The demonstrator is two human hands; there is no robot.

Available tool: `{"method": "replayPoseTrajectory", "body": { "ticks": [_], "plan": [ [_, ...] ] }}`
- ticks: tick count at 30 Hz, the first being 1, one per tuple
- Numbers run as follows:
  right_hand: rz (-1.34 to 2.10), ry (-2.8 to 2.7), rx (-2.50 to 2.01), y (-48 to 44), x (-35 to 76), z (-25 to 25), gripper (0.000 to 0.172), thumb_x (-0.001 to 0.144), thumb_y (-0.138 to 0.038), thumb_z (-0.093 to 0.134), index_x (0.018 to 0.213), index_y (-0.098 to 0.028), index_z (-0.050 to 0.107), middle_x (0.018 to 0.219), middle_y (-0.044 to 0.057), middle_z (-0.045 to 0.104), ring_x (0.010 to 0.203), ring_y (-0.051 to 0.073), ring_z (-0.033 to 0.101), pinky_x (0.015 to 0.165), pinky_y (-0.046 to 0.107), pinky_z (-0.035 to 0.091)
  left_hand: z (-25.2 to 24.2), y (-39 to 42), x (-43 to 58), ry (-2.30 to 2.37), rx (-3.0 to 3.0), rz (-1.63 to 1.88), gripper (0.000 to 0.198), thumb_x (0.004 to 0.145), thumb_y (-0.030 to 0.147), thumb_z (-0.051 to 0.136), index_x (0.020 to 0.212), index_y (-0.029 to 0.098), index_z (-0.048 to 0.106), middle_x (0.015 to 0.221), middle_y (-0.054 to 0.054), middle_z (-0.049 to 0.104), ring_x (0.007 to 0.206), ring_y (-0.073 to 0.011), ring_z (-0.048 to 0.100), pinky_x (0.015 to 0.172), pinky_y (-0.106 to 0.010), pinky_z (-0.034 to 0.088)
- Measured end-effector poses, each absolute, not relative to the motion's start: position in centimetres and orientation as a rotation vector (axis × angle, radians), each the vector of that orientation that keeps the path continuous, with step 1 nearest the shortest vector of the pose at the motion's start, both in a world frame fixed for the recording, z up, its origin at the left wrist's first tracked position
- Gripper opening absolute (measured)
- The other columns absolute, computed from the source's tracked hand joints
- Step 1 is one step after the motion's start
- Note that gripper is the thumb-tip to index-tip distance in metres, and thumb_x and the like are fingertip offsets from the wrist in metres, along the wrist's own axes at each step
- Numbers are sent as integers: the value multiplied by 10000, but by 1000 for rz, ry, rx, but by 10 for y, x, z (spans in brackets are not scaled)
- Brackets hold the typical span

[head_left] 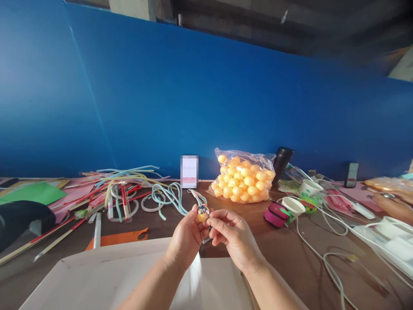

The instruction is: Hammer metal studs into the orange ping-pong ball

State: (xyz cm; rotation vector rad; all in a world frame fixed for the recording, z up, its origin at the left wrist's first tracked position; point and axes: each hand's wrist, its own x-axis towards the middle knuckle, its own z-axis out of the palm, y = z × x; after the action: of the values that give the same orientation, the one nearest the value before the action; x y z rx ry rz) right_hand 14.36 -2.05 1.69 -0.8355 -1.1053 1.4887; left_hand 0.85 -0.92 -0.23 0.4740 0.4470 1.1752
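Note:
My left hand [187,234] is closed on a small orange ball [202,213] with a shiny, dark patch on it, held up between the fingertips. My right hand [234,234] is closed beside it, fingers pinched together just under the ball; what they grip is too small to make out. Both hands hover above the brown table [284,254], over the far edge of a white board [106,275]. A clear bag of several orange balls [243,178] lies behind the hands.
Coloured flexible tubes and straws [129,189] lie at the left with green and pink paper. Paper cups [293,206], a pink roll [274,214], a dark cup [282,161] and white cables [325,254] are at the right. Another person's hand [392,206] rests at the far right. A blue wall stands behind.

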Motion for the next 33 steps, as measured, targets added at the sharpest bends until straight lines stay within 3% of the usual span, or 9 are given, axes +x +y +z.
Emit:
{"method": "replayPoseTrajectory", "body": {
  "ticks": [5, 33],
  "plan": [
    [1524, -1052, -832, -21, 143, 16, 195, 749, -302, 787, 865, -161, 718, 787, 47, 723, 534, 89, 603, 423, 151, 467, 0, -12, 10, 434, 525, 1187, 306, 898, 377, 502, 911, 101, 634, 687, -43, 593, 583, -126, 561, 560, -246, 464],
    [1647, -944, -814, -16, 147, 12, 194, 721, -268, 800, 768, -162, 644, 719, 42, 731, 393, 38, 467, 327, 118, 281, 1, -16, 14, 522, 583, 1285, 285, 827, 365, 631, 985, 129, 619, 703, -28, 589, 609, -122, 569, 576, -237, 457]
  ]
}}
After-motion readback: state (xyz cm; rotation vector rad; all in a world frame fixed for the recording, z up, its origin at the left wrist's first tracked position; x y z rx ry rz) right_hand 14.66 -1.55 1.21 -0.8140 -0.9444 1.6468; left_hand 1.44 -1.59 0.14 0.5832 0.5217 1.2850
